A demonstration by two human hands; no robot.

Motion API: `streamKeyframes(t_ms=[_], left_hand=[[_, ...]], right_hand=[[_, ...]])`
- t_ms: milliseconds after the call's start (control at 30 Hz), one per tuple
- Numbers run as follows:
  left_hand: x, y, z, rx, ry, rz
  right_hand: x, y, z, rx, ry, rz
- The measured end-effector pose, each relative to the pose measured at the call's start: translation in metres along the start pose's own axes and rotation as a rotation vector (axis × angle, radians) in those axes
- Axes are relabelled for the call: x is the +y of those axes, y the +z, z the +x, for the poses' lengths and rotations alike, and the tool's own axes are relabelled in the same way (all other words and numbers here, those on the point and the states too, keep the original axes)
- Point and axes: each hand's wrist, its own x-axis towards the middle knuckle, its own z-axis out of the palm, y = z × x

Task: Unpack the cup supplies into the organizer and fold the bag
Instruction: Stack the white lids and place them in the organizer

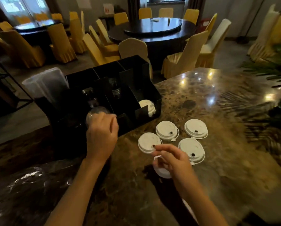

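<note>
Nearest the camera, a crumpled clear plastic bag (22, 181) lies at the lower left of the marbled surface (218, 111), not yet folded. Just beyond it, the right hand (170, 159) is curled over a white lid (162, 172), which appears to be pinched between thumb and fingers (the grip itself is partly hidden by the knuckles). Four more white lids are laid flat on the surface just ahead of that hand: one (148, 142) touching the fingertips, one (191, 150) to its right, and two farther, (167, 130) and (196, 128). The left hand (102, 134) is closed on a clear domed lid (95, 114) at the front edge of the black organizer (152, 93). The relation that matters: the organizer lies ahead and to the left of the right hand, and its front right compartment, where a stack of white lids (147, 106) is already stood on edge, is the nearest slot. The held lid would likely need tilting onto its edge to join that stack. The compartment's low front wall stands in the way. Clear cups (116, 88) are seen deeper in the organizer, a translucent stack of cups (45, 84) at its far left, and covered chairs (133, 48) around a round table (152, 30) beyond.
</note>
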Motion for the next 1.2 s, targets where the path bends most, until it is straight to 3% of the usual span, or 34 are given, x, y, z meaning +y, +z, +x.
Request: streamKeyframes(t_ms=[100,200,300,400,533,767,933,1200], left_hand=[[0.036,0.032,-0.047,-0.381,-0.068,-0.245],[0.037,0.064,-0.063,-0.700,-0.261,-0.239],[0.034,0.087,-0.060,-0.834,-0.239,-0.117],[0.034,0.104,-0.052,-0.859,-0.216,-0.068],[0.034,0.110,-0.044,-0.844,-0.269,-0.104],[0.045,0.067,-0.053,-0.560,-0.457,-0.300],[0.096,0.070,-0.091,-0.778,-0.287,-0.299],[0.105,0.084,-0.101,-0.856,-0.162,-0.011]], right_hand=[[-0.008,-0.075,-0.019,0.337,-0.173,-0.327],[-0.008,-0.138,-0.030,0.485,-0.218,-0.716],[0.003,-0.192,-0.035,0.475,-0.225,-1.257],[0.009,-0.214,-0.035,0.375,-0.182,-1.523],[0.004,-0.224,-0.029,0.303,-0.138,-1.626],[0.006,-0.226,-0.023,0.313,-0.112,-1.686],[0.004,-0.227,-0.023,0.309,-0.120,-1.675],[0.005,-0.230,-0.022,0.320,-0.156,-1.650]])
